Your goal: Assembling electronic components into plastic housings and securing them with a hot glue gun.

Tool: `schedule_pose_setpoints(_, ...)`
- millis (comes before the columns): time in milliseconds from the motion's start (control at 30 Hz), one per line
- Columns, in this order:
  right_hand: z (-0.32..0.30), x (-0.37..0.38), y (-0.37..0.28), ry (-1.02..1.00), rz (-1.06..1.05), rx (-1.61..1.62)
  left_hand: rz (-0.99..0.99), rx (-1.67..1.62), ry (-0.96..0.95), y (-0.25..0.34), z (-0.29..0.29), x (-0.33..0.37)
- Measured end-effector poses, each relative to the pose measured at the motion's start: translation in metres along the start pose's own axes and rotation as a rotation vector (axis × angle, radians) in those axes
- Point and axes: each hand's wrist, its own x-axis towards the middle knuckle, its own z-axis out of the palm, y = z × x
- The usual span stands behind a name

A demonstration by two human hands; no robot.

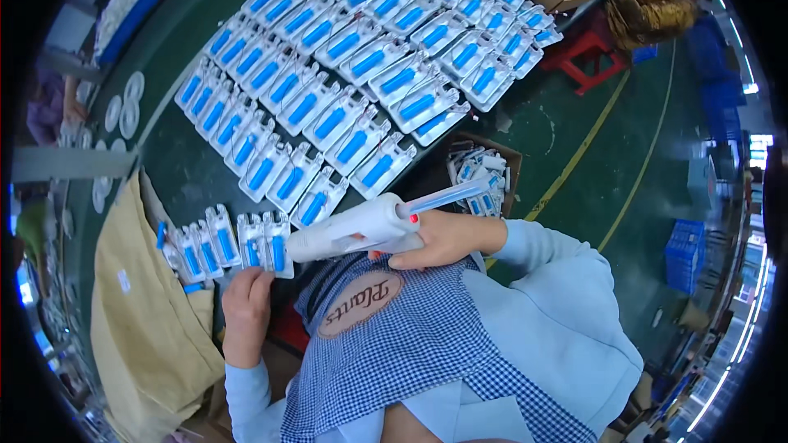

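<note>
My right hand (447,238) is wrapped round the grip of a white hot glue gun (349,228). Its nose points left, and a clear glue stick (443,195) juts from its back end. On the left, my left hand (246,303) has its fingers curled together, the tips at the lower edge of a white plastic casing (252,239) with a blue cylinder inside, like a battery. Another such casing (277,244) stands right beside it, near the gun's nose. Several more casings (201,250) lie in a short row to the left.
Rows of similar white casings (353,143) cover the green table ahead. A carton of loose parts (510,166) stands right of the gun. Tan cloth (139,312) hangs at the left. Farther right are a red stool (584,57) and a co-worker (652,12); another person's arm (72,98) shows far left.
</note>
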Motion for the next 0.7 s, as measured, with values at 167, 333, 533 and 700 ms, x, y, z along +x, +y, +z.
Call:
schedule_pose_setpoints(167,-0.017,-0.012,-0.002,-0.051,0.048,0.316,-0.173,-0.28,-0.07,0.005,-0.031,0.018)
schedule_pose_setpoints(333,-0.039,-0.031,0.003,-0.066,-0.11,0.429,-0.678,-0.743,0.002,-0.017,-0.091,0.047)
schedule_pose_setpoints(533,-0.045,-0.043,0.029,0.04,-0.091,0.457,0.139,-0.288,0.076,0.017,-0.088,0.26)
schedule_pose_setpoints(700,-0.042,-0.04,0.032,0.021,-0.08,0.472,0.721,0.05,0.131,0.083,0.004,0.441)
